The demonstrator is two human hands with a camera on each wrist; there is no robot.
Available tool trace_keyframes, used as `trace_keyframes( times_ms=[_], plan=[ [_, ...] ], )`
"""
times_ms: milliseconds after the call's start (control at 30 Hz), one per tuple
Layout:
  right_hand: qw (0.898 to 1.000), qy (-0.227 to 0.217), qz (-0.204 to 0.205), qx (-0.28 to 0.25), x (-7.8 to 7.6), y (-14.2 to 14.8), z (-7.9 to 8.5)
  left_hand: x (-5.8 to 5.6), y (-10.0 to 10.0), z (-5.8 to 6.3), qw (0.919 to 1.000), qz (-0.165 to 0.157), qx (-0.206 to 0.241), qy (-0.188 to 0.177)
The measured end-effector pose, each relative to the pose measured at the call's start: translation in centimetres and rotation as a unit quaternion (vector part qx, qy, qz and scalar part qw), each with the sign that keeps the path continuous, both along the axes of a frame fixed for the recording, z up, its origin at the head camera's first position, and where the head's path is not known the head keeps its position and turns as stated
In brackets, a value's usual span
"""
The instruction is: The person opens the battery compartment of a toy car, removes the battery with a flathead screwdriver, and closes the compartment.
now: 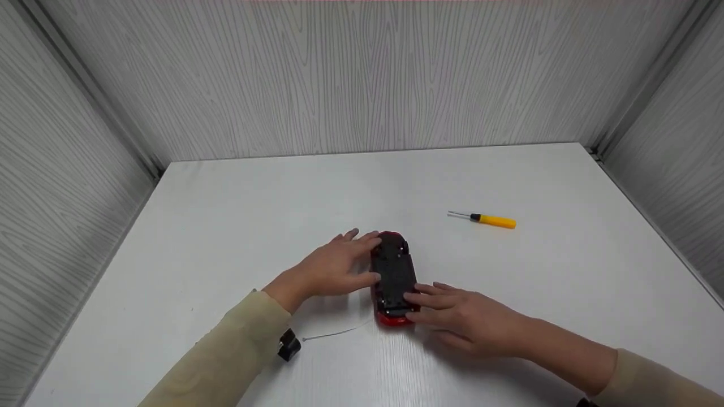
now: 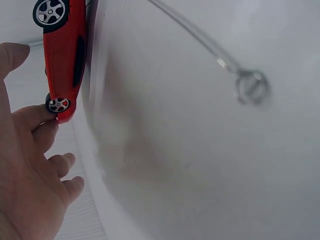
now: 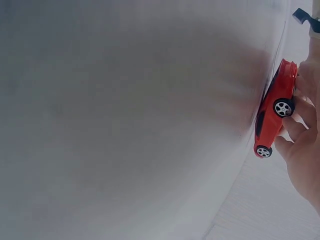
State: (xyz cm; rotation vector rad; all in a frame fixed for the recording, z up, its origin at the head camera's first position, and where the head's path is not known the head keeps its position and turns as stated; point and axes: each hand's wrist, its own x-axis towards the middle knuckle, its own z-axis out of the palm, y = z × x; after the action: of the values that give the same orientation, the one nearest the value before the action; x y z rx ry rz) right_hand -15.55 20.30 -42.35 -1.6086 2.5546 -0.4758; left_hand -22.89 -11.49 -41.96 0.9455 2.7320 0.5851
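Observation:
A red toy car (image 1: 394, 274) lies upside down on the table, its black underside facing up. My left hand (image 1: 334, 265) is at its left side, with fingertips touching the far end and the thumb reaching the underside's edge. In the left wrist view, a finger of the left hand (image 2: 30, 165) touches the red car (image 2: 65, 65) near a wheel. My right hand (image 1: 475, 322) rests its extended fingers on the near right part of the car. The right wrist view shows the right hand (image 3: 305, 150) beside the car's wheels (image 3: 283, 107).
A screwdriver with a yellow handle (image 1: 495, 220) lies on the white table (image 1: 283, 198), to the far right of the car. A thin metal wire (image 1: 334, 333) ending in a small ring (image 2: 252, 87) lies near the car's close end. Wood-grain panels (image 1: 367, 73) enclose the back and sides.

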Motion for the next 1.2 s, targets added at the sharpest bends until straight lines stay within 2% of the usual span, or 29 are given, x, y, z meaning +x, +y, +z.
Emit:
trace_keyframes(
  times_ms=[233,367,567,800,1033,1200],
  plan=[
    [1.000,0.010,-0.011,0.004,0.1,-0.3,0.0,0.0,0.1,0.1,1.0000,0.003,0.008,0.005],
    [1.000,0.014,-0.010,0.006,0.0,-0.3,-0.2,0.5,-0.2,0.2,0.9995,0.005,0.029,0.005],
    [1.000,0.020,-0.010,-0.001,0.0,-0.2,-0.3,2.0,-0.8,0.2,0.9962,0.040,0.074,-0.022],
    [0.997,0.046,0.000,-0.059,-0.2,0.0,-0.2,3.3,-0.7,-0.8,0.9877,0.049,0.134,-0.063],
    [0.995,-0.003,-0.056,-0.088,-1.1,0.2,0.5,3.6,-0.5,-1.7,0.9824,0.082,0.142,-0.090],
    [0.989,-0.023,-0.088,-0.113,-2.4,0.1,1.0,3.7,-0.5,-1.9,0.9804,0.086,0.139,-0.109]
  ],
)
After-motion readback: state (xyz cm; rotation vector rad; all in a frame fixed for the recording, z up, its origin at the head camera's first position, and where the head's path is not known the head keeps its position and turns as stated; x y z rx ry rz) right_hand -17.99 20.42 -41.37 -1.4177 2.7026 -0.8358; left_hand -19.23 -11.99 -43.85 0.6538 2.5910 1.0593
